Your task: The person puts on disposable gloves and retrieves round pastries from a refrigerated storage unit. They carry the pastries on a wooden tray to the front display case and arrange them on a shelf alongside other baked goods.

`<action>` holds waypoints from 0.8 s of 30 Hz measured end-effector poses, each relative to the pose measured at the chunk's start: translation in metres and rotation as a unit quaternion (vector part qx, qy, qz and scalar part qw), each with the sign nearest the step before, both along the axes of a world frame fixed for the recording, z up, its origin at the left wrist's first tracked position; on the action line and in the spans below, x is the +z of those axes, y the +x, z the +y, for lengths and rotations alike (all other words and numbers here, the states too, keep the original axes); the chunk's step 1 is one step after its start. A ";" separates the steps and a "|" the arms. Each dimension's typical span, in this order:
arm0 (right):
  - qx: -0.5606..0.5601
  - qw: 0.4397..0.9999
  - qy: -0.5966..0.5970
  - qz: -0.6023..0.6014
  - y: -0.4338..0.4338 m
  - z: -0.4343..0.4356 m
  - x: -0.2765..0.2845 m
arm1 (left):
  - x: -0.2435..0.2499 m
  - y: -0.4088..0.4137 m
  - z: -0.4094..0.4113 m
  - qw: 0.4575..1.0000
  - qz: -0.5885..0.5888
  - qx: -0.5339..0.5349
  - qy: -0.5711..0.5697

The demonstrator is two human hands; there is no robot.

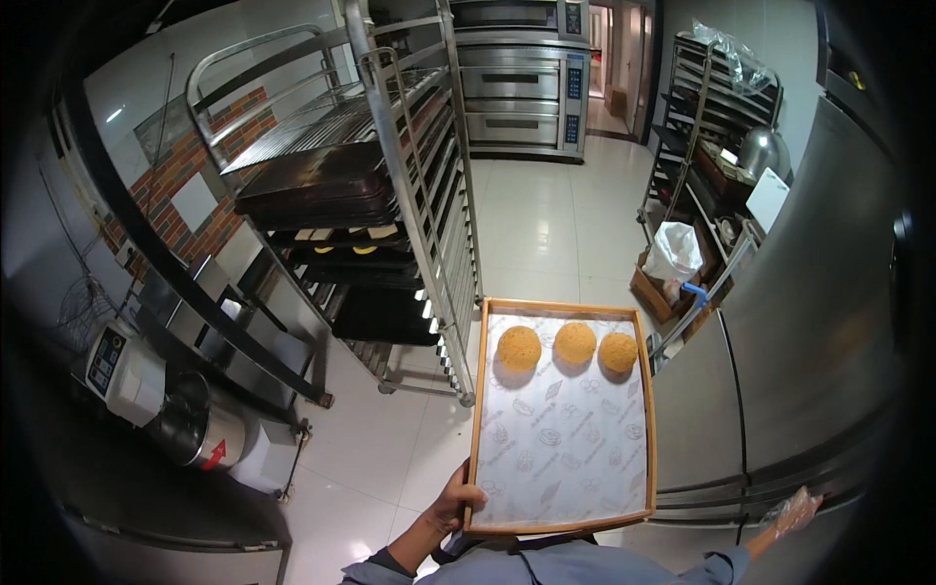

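My left hand (pixel 461 497) grips the near left corner of a wooden tray (pixel 651 446), thumb over the rim. Printed white paper (pixel 567 446) lines the tray. Three round, golden, crumb-textured buns sit in a row at its far end: a left bun (pixel 519 348), a middle bun (pixel 575 343) and a right bun (pixel 618 352). My right hand (pixel 793 512), in a clear plastic glove, reaches out to the right. Its fingers are at the horizontal groove of a stainless steel cabinet (pixel 797 351); whether they grip the edge is unclear.
A wheeled metal rack (pixel 431 241) with dark baking trays stands left of the tray. A deck oven (pixel 512 95) is at the back. At right, a second rack (pixel 687 146) stands behind a cardboard box (pixel 654 292). A mixer (pixel 139 387) is at left.
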State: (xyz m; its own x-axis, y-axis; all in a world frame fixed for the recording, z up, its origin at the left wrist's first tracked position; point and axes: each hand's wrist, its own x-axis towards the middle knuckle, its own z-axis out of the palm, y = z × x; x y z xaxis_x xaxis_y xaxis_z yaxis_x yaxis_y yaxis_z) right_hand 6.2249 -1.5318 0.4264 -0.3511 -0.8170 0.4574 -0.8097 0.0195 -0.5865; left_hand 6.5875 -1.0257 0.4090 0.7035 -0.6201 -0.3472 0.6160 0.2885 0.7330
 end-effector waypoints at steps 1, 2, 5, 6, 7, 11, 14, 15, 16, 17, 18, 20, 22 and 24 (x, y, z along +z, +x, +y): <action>0.006 1.000 -0.006 -0.005 0.007 0.003 -0.003 | 0.002 0.012 -0.006 1.000 0.017 -0.010 -0.003; 0.006 1.000 -0.012 -0.012 0.012 0.007 -0.006 | 0.003 0.030 -0.015 0.999 0.028 -0.018 -0.002; 0.000 0.999 -0.026 -0.033 0.016 0.025 -0.018 | 0.002 0.079 -0.034 0.996 0.043 -0.072 -0.001; -0.006 0.999 -0.027 -0.044 0.009 0.037 -0.025 | -0.002 0.087 -0.035 0.993 0.044 -0.108 0.003; -0.022 0.998 -0.032 -0.051 0.002 0.056 -0.030 | -0.008 0.102 -0.039 0.993 0.041 -0.109 -0.002; -0.133 0.989 -0.024 -0.058 -0.005 0.154 -0.052 | -0.035 0.177 -0.039 0.971 0.088 -0.215 -0.048; -0.153 0.987 -0.040 0.010 0.032 0.232 -0.052 | -0.044 0.239 -0.043 0.968 0.089 -0.235 -0.004; -0.140 0.989 -0.050 -0.024 0.049 0.258 -0.045 | -0.043 0.255 -0.045 0.967 0.086 -0.238 0.018; -0.194 0.979 -0.038 -0.057 0.069 0.275 -0.034 | -0.042 0.269 -0.051 0.956 0.031 -0.288 0.040; -0.171 0.983 -0.026 -0.062 0.083 0.299 -0.017 | -0.041 0.282 -0.057 0.945 -0.004 -0.322 0.057; -0.218 0.973 -0.044 -0.056 0.102 0.315 -0.003 | -0.039 0.294 -0.064 0.935 -0.021 -0.346 0.072; -0.265 0.959 -0.079 -0.064 0.131 0.347 0.025 | -0.042 0.314 -0.083 0.912 -0.038 -0.399 0.091; -0.286 0.946 -0.089 -0.121 0.166 0.371 0.039 | -0.045 0.338 -0.103 0.887 -0.051 -0.449 0.097; -0.285 0.935 -0.093 -0.187 0.193 0.391 0.043 | -0.047 0.357 -0.123 0.862 -0.060 -0.495 0.097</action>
